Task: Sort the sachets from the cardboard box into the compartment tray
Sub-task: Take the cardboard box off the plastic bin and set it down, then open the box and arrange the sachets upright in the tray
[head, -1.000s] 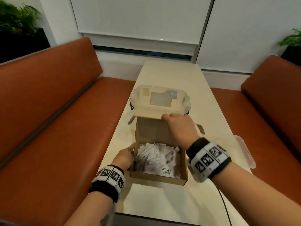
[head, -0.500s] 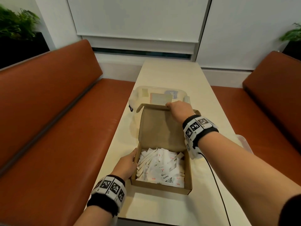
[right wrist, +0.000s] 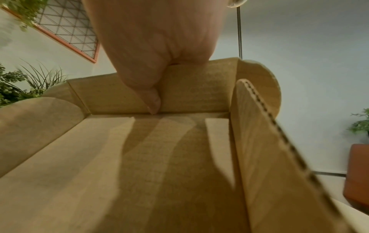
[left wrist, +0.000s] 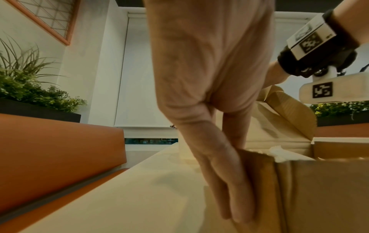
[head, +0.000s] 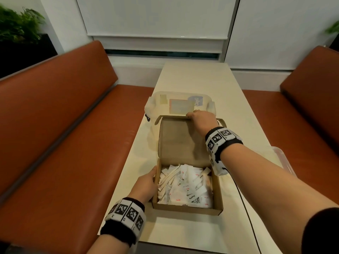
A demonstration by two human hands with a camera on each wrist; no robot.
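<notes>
A small cardboard box [head: 217, 191] stands open on the table, full of white sachets [head: 185, 186]. Its lid [head: 181, 140] is swung back and held up. My right hand [head: 199, 117] pinches the lid's front flap [right wrist: 189, 88], thumb on the inside. My left hand [head: 146, 182] lies flat against the box's left wall [left wrist: 257, 181], fingers straight. Behind the lid stands a clear plastic compartment tray [head: 156, 105] with its cover on.
The cream table [head: 201, 79] runs away from me between two orange benches [head: 64, 134]. A clear plastic lid [head: 282, 158] lies at the table's right edge. A cable [head: 244, 204] trails from my right wrist. Plants [head: 18, 24] stand behind the left bench.
My right hand has swung the box lid up and back toward the tray, from half raised to fully open. The left hand stayed on the box's left side.
</notes>
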